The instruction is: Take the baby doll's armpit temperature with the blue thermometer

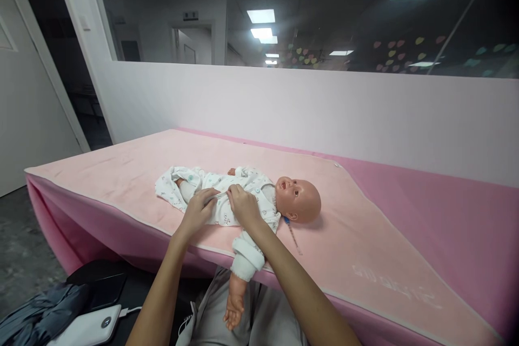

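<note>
A baby doll (299, 200) lies on its back, its head to the right. It wears a white baby outfit (225, 218) with a small print. At the front of the outfit my left hand (199, 207) pinches a fold of the cloth. Just to its right, my right hand (245, 206) has its fingers closed on the same stretch of fabric; the fingertips are partly hidden. The doll's near arm (235, 303), its white cuff (246, 257) turned back, hangs over the table edge below my right forearm. The legs end of the outfit lies bunched at the left.
A pink mat (365, 248) covers the table over a darker pink cloth (458, 216). By the doll's neck lies a thin strip with a blue end (292, 235). At lower left are a white power bank (91, 327), a dark phone (106, 291) and grey fabric (40, 311).
</note>
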A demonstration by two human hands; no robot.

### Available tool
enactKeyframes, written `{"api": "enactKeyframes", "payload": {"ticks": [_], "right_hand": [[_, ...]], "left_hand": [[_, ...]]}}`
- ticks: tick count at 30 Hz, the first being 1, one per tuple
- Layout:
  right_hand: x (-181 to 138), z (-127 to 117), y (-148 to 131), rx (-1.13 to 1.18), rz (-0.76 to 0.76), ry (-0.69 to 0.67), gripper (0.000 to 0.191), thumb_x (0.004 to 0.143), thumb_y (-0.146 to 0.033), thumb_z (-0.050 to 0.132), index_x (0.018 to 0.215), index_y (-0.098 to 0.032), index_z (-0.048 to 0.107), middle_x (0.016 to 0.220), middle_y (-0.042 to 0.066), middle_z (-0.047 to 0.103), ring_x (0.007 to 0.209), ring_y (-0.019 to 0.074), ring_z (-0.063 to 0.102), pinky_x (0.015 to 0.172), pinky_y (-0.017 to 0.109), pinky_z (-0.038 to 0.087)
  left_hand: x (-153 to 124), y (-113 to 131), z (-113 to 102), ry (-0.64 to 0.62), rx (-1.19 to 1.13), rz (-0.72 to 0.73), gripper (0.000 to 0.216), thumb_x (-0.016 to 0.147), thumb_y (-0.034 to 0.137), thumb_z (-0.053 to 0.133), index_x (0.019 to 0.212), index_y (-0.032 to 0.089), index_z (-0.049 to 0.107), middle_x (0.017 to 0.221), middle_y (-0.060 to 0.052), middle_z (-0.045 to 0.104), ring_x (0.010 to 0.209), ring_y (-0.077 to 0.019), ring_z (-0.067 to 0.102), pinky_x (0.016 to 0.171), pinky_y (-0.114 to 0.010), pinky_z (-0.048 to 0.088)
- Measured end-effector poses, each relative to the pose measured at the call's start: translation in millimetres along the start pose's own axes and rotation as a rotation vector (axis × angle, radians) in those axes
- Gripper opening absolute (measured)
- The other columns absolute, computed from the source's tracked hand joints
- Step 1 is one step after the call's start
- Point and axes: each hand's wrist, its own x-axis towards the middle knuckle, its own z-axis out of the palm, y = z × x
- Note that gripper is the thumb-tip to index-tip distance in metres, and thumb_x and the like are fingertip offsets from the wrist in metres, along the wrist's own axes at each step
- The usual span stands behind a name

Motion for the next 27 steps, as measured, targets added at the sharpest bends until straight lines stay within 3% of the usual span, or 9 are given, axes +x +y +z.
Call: {"api": "enactKeyframes", "payload": {"ticks": [13, 17, 19, 21, 24, 27], "right_hand": [[-2.6, 4.4, 0.4, 0.038, -0.021, 0.04, 0.026, 0.093, -0.032, 0.027, 0.093, -0.019, 0.049, 0.086, 0.004, 0.058, 0.064, 0.0124, 0.055, 0.049, 0.021, 0.031], [3.1, -5.6, 3.6, 0.2, -0.006, 0.098, 0.022, 0.091, -0.028, 0.033, 0.09, -0.018, 0.053, 0.086, 0.004, 0.059, 0.068, 0.0119, 0.056, 0.055, 0.02, 0.036], [-2.3, -20.3, 7.2, 0.361, 0.032, 0.215, 0.021, 0.089, -0.026, 0.036, 0.085, -0.018, 0.055, 0.083, 0.003, 0.06, 0.07, 0.0113, 0.056, 0.06, 0.02, 0.038], [-26.4, -35.9, 8.8, 0.515, 0.118, 0.407, 0.02, 0.088, -0.025, 0.038, 0.082, -0.018, 0.055, 0.079, 0.003, 0.06, 0.068, 0.0107, 0.055, 0.061, 0.021, 0.041], [-103.2, -41.7, -2.3, 0.571, 0.276, 0.682, 0.016, 0.085, -0.026, 0.042, 0.085, -0.02, 0.057, 0.07, 0.003, 0.06, 0.062, 0.0128, 0.056, 0.059, 0.025, 0.044], [-194.8, -16.4, -26.7, 0.491, 0.215, 0.569, 0.025, 0.085, -0.033, 0.036, 0.078, -0.03, 0.059, 0.056, 0.002, 0.055, 0.057, 0.0196, 0.056, 0.051, 0.034, 0.045]], "left_hand": [[4.9, -1.6, -5.0, -0.093, -0.041, -0.072, 0.02, 0.081, 0.024, 0.038, 0.084, 0.019, 0.057, 0.089, -0.004, 0.06, 0.088, -0.0203, 0.052, 0.083, -0.036, 0.038], [4.2, 2.3, -8.3, -0.05, -0.174, -0.111, 0.023, 0.08, 0.026, 0.04, 0.096, 0.02, 0.055, 0.095, -0.003, 0.059, 0.091, -0.0187, 0.053, 0.081, -0.031, 0.041], [4.8, 5.5, -10.6, -0.026, -0.185, -0.109, 0.023, 0.081, 0.03, 0.041, 0.096, 0.02, 0.056, 0.095, -0.004, 0.06, 0.09, -0.0182, 0.054, 0.078, -0.029, 0.042], [7.1, 7.7, -11.6, -0.044, -0.075, -0.075, 0.022, 0.08, 0.032, 0.043, 0.086, 0.02, 0.06, 0.092, -0.004, 0.061, 0.089, -0.0192, 0.055, 0.078, -0.03, 0.042], [11.8, 7.4, -9.0, -0.093, 0.114, -0.009, 0.018, 0.077, 0.028, 0.046, 0.08, 0.02, 0.062, 0.09, -0.004, 0.062, 0.09, -0.0215, 0.054, 0.082, -0.034, 0.04], [11.3, 6.1, -2.7, -0.089, 0.178, 0.016, 0.016, 0.076, 0.026, 0.047, 0.082, 0.02, 0.061, 0.093, -0.004, 0.061, 0.094, -0.0231, 0.053, 0.085, -0.037, 0.039]]}}
